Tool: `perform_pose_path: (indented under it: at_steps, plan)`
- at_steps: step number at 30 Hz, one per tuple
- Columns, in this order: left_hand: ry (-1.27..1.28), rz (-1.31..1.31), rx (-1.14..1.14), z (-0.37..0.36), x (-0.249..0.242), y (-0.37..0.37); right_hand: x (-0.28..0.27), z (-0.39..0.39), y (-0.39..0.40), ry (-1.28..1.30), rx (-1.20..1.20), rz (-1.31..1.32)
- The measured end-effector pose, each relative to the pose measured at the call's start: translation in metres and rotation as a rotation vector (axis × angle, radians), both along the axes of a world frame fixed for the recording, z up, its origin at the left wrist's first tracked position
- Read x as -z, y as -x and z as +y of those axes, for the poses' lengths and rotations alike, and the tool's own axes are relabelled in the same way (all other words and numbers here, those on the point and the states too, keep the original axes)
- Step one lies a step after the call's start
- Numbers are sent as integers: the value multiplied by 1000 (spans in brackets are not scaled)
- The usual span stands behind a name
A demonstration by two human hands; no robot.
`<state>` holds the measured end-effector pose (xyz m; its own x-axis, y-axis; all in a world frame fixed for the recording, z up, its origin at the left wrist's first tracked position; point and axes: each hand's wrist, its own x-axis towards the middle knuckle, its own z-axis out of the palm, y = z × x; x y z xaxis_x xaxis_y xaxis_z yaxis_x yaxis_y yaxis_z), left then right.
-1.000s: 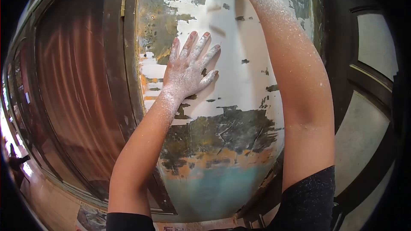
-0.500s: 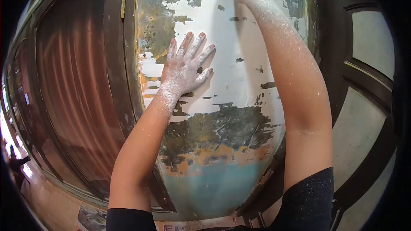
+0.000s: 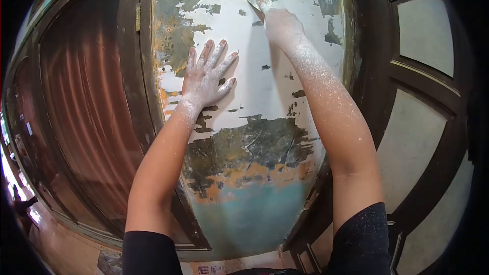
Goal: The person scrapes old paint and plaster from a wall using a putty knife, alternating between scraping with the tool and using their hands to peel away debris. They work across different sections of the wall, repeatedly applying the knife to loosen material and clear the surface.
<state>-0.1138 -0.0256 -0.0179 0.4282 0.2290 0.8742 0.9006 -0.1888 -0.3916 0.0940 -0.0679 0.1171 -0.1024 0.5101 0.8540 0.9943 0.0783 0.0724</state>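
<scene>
My left hand (image 3: 205, 79) lies flat on the wall with its fingers spread, holding nothing. White dust coats its fingers and back. Higher up and to the right, my right hand (image 3: 282, 26) is closed around a scraper (image 3: 256, 8), whose thin flat blade points up and left against the wall. The fingers hide most of its handle. Between and around both hands, the wall (image 3: 249, 79) carries smooth white filler, broken by dark grey-green bare patches. White powder also covers my right forearm.
Below the filler, a dark rough band (image 3: 249, 145) and orange streaks give way to blue-green paint (image 3: 254, 219). A dark-framed glass panel with a reddish curtain (image 3: 97, 102) stands left. A dark panelled door (image 3: 379, 79) is at the right.
My right hand has come down the wall, bringing the scraper blade into fuller view. My left hand stays on the same spot, while the whole view has shifted slightly.
</scene>
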Motion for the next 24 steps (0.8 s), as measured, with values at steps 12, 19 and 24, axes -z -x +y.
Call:
perform_pose_path:
  at_steps: [12,19,24]
  plan:
    - [-189,-179,-152,20,-77,32,9,2,-10,-78,22,4]
    - [-189,-178,-214,16,-75,30,4,6,-3,-51,44,13]
    - [-206,-175,-185,19,-74,31,8,10,-2,-62,41,20]
